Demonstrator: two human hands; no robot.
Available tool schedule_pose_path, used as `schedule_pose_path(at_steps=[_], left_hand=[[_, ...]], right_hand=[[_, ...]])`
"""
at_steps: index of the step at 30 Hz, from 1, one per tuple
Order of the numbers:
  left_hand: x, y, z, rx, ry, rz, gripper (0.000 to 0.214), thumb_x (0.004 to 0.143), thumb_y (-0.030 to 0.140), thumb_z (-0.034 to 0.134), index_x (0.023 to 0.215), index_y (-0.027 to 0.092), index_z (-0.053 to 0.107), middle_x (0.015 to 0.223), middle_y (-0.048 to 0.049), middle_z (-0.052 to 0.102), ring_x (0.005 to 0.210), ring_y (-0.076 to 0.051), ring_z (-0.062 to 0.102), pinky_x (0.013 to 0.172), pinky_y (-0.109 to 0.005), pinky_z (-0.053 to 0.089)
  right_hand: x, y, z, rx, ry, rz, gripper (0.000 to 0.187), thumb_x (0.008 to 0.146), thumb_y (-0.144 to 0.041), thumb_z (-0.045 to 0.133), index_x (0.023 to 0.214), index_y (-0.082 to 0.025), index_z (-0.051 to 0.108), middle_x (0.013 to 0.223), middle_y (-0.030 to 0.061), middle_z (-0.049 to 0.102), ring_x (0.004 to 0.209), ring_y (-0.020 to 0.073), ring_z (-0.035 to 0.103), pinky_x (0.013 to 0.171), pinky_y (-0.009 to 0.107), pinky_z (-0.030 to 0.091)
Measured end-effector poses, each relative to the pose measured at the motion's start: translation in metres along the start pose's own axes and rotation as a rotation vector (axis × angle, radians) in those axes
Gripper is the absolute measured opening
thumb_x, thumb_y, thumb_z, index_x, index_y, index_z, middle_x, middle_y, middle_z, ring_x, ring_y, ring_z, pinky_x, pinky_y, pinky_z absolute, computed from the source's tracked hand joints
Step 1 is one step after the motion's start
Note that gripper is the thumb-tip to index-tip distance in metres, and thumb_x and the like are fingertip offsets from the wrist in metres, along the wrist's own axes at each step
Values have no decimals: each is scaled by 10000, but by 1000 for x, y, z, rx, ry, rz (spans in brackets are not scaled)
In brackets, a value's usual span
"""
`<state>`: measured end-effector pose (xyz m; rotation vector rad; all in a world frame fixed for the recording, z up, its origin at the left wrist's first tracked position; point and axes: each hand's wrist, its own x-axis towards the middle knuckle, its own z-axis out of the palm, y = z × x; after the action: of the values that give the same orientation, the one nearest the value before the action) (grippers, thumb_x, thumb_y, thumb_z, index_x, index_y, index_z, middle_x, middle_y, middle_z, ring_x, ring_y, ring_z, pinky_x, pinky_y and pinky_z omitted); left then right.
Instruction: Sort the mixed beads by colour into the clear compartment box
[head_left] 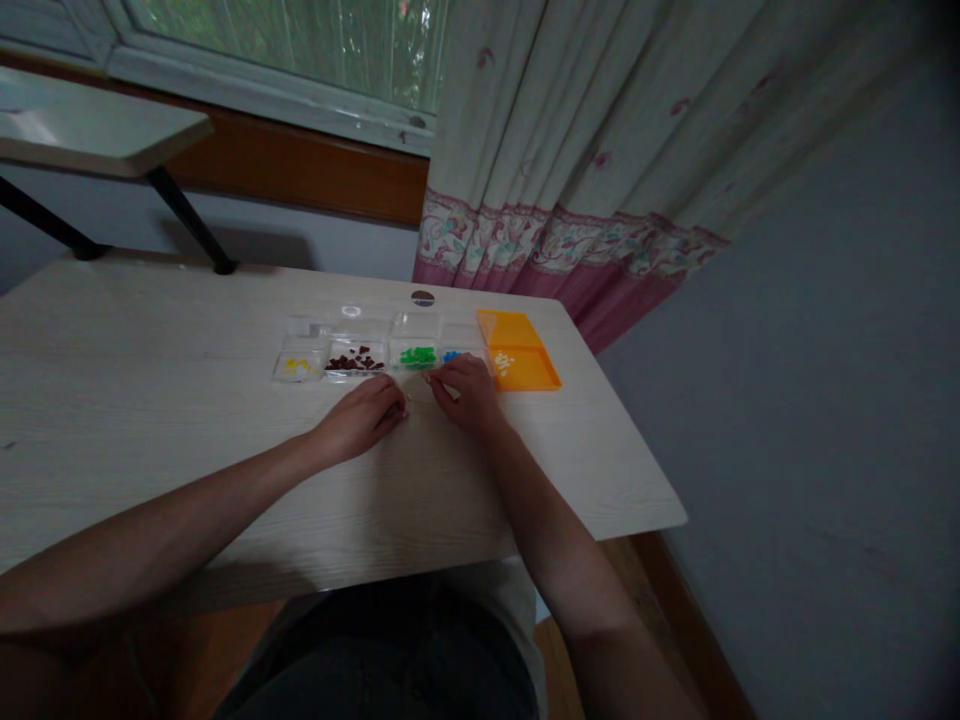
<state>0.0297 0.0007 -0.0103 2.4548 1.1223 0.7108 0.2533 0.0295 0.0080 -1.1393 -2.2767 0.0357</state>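
Observation:
My left hand (364,415) rests on the pale wooden table (150,400) with its fingers curled together, pinched at something too small to make out. My right hand (466,392) lies just right of it, fingers also pinched, fingertips pointing toward the left hand. A thin thread seems to run between the two hands, though it is hard to tell. Just beyond the hands stands a row of clear small trays: yellow beads (298,367), dark brown beads (354,361), green beads (417,355) and blue beads (451,355). An orange tray (525,372) with white beads (502,361) sits at the right.
A floral curtain (600,180) hangs behind the table's far right corner, under a window (300,50). A second table (82,125) with black legs stands at the back left. The table's right edge drops to a wooden floor and grey wall.

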Motion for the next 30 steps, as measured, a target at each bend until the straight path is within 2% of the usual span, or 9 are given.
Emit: schedule_pose_path(at_steps=[4, 9, 15, 19, 22, 26, 28, 30], left_hand=[[0, 2, -1, -37, 26, -9, 142, 921, 277, 483, 938, 172, 577, 951, -79, 556, 930, -231, 543, 831, -363, 453], [1, -1, -2, -134, 134, -35, 160, 925, 285, 482, 926, 157, 578, 912, -62, 528, 866, -194, 519, 767, -315, 429], [4, -16, 0, -389, 241, -146, 272, 939, 427, 483, 887, 172, 565, 804, -14, 492, 752, -148, 469, 670, -264, 384], [6, -17, -4, -642, 221, -242, 359, 901, 534, 518, 891, 176, 550, 822, -13, 532, 751, -146, 490, 673, -264, 396], [7, -12, -8, -725, 188, -265, 394, 866, 567, 555, 864, 173, 552, 816, -10, 545, 744, -141, 496, 682, -265, 400], [7, -8, -10, -707, 222, -317, 367, 876, 538, 548, 883, 172, 568, 767, -1, 535, 696, -135, 480, 648, -261, 391], [6, -8, -10, -612, 257, -309, 340, 904, 496, 518, 918, 165, 597, 803, -19, 556, 739, -151, 507, 679, -275, 407], [5, -8, -9, -449, 274, -240, 322, 930, 447, 492, 956, 161, 638, 849, -42, 571, 804, -172, 531, 730, -298, 424]], right_hand=[[0, -1, -1, 102, -76, -85, 250, 946, -353, 525, 925, -237, 746, 876, 29, 722, 890, 159, 581, 880, 309, 407], [0, -1, -1, 151, -128, -120, 180, 910, -299, 591, 1001, -256, 740, 896, 27, 730, 906, 174, 596, 879, 322, 419], [1, -11, 10, 189, -47, -174, 323, 909, -279, 612, 1230, -274, 645, 945, 33, 730, 935, 181, 629, 894, 340, 431], [3, -23, 21, 165, 35, -164, 281, 931, -279, 581, 1198, -267, 669, 910, 45, 731, 912, 183, 644, 899, 350, 452], [4, -27, 29, 197, 90, -164, 253, 947, -252, 549, 1157, -244, 691, 903, 55, 729, 920, 172, 646, 900, 326, 475], [3, -24, 32, 228, 135, -137, 220, 940, -215, 553, 1081, -237, 720, 934, 48, 739, 931, 161, 652, 890, 303, 493], [2, -19, 30, 223, 144, -99, 199, 926, -206, 576, 1052, -228, 729, 947, 50, 746, 923, 162, 658, 891, 306, 493], [1, -14, 26, 207, 137, -43, 185, 914, -206, 598, 1038, -227, 735, 957, 51, 751, 916, 163, 661, 892, 310, 488]])
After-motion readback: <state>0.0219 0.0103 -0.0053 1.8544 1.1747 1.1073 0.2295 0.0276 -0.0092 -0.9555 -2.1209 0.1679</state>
